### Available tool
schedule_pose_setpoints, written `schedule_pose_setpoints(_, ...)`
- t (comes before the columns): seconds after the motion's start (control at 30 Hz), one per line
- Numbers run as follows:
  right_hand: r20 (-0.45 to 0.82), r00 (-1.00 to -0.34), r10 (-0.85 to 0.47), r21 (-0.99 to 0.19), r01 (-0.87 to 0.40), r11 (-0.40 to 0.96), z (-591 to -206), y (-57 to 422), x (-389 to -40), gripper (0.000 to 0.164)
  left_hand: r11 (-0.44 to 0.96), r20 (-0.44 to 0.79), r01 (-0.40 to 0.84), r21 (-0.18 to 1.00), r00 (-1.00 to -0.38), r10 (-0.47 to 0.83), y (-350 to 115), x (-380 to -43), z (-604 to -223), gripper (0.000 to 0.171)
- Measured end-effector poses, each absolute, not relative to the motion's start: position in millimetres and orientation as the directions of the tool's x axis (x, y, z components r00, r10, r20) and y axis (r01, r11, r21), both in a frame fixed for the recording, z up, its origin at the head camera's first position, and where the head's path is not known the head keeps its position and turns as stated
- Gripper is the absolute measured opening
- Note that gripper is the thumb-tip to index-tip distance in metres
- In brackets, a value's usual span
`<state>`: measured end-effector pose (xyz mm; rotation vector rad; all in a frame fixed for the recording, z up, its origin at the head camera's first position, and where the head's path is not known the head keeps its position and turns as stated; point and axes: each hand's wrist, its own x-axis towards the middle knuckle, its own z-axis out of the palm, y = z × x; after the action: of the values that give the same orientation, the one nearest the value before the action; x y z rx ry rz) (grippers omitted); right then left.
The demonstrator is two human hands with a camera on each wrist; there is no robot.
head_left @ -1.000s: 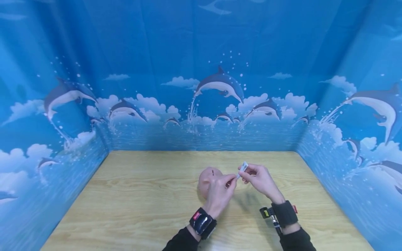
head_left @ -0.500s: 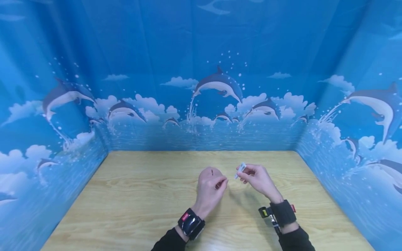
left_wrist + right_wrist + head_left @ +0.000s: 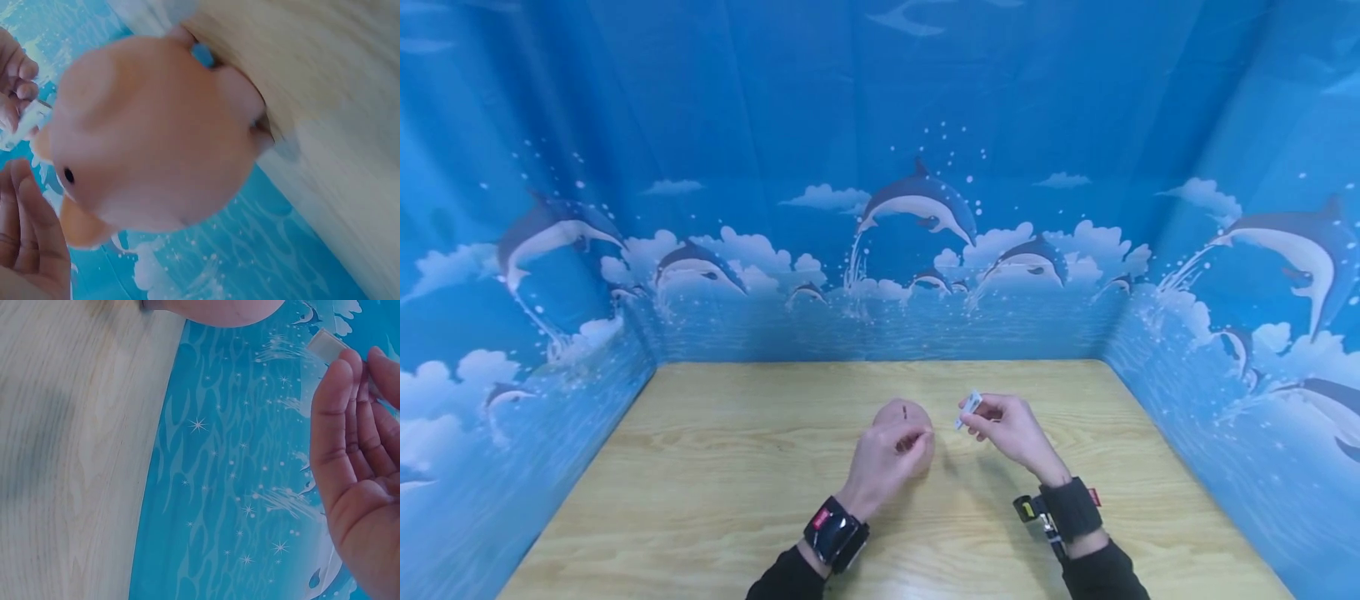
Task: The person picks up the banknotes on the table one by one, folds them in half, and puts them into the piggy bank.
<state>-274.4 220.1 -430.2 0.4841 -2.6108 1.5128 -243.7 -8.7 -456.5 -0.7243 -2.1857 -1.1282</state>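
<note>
A pink piggy bank [image 3: 898,410] with a dark slot on top stands on the table, its snout, black eye and orange ears showing in the left wrist view. In front of it in the head view, my left hand [image 3: 880,462] covers much of its body; thumb and fingertips are drawn loosely together, with nothing visible between them. Right of the bank, my right hand [image 3: 1011,425] pinches a small white, flat rectangular piece with grey marks [image 3: 970,407], tilted and raised above the table. One end of this piece pokes past the fingertips in the right wrist view.
The wooden table [image 3: 737,467] is bounded at the back and both sides by blue cloth walls [image 3: 760,308] printed with dolphins. Black bands with devices [image 3: 837,533] are strapped round both wrists.
My left hand has let go of the white piece's lower end and moved left, over the piggy bank in the head view. The right hand still holds the piece, shifted slightly left.
</note>
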Motion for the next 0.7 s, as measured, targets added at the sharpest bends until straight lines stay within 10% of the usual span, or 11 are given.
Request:
schedule_pose_setpoints(0.47,0.229,-0.943,-0.24,-0.842,-0.316,0.437,-431.8,215.8,-274.0,0.023,0.599,0.777,0.653,0.463,-0.625,0.081,-24.8,-259.6,-459.3,0.02)
schedule_pose_setpoints(0.7,0.219,-0.946,-0.238,-0.844,-0.306,0.44,-433.0,212.8,-273.8,0.024,0.689,0.711,0.528,0.496,-0.703,0.026,-37.5,-269.9,-465.2,0.03)
